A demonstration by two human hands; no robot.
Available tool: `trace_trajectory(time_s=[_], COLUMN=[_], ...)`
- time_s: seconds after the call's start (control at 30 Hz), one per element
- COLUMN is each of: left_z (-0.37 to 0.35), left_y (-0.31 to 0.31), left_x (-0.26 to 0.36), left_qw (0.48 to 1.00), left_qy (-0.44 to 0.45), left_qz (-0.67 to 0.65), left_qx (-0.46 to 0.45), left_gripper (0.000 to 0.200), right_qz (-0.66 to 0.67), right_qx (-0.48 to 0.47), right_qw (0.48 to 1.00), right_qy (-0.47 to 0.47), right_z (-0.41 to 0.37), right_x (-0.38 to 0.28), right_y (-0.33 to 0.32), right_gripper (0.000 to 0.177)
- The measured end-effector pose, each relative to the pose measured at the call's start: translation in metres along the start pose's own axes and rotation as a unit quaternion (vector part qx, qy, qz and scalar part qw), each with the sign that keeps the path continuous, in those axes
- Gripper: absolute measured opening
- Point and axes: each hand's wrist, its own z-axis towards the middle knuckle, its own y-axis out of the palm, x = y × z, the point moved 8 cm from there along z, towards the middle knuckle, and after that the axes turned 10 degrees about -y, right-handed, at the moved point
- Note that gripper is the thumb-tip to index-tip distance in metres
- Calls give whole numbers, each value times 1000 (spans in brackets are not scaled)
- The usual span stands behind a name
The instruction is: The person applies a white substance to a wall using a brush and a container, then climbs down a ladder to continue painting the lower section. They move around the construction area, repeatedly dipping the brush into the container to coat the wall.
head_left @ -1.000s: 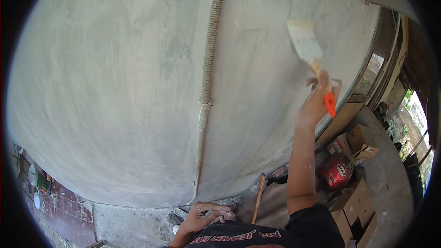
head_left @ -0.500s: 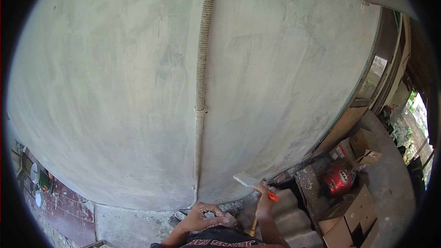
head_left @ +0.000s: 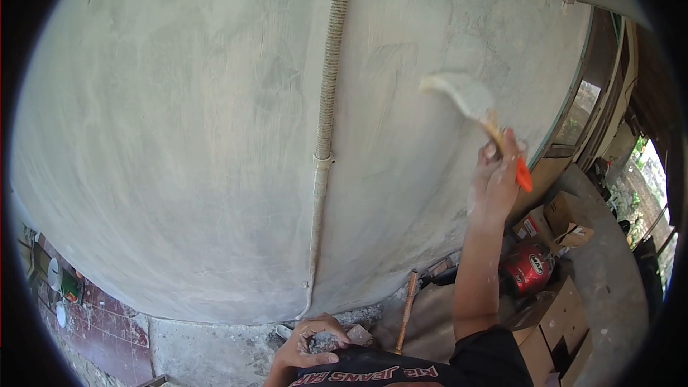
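Observation:
My right hand (head_left: 499, 172) is raised on the right, its fingers closed round the orange handle (head_left: 524, 174) of a paintbrush (head_left: 464, 94). The brush's pale bristles are bent and slightly blurred against the grey-white wall (head_left: 401, 143). Low in front of my body, my left hand (head_left: 315, 344) is curled, thumb and fingers forming a ring. A pale lump (head_left: 360, 335) shows beside its fingers; what the hand grips is mostly hidden by my shirt.
A ribbed pipe (head_left: 331, 64) runs down the wall. To the right of my left hand leans a wooden stick (head_left: 407, 312). A red MAX container (head_left: 529, 269) stands among cardboard boxes (head_left: 568, 218) at the lower right. Dark red tiles (head_left: 107, 326) cover the floor at lower left.
My right hand has lifted the paintbrush from low near my body up and rightward to the wall. My left hand stays low, shifted slightly. The wooden stick shows more fully.

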Motion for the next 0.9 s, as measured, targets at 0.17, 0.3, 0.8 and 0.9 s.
trace_trajectory(time_s=[0.17,0.3,0.8,0.9], left_z=[1,1,25,31], left_y=[4,-2,-6,-1], left_x=[0,-11,-6,-8], left_qw=[999,1000,998,997], left_qy=[35,6,-8,-16], left_qz=[7,8,50,51], left_qx=[-28,-17,-39,-60], left_gripper=[39,40,45,45], right_qz=[1,78,-231,-391], right_qx=[-22,-19,87,28], right_qw=[992,975,969,920], right_qy=[-127,-207,33,-24], right_z=[71,86,-108,-164], right_x=[-28,-50,45,58], right_y=[73,110,-110,-187], right_gripper=[21,21,25,22])
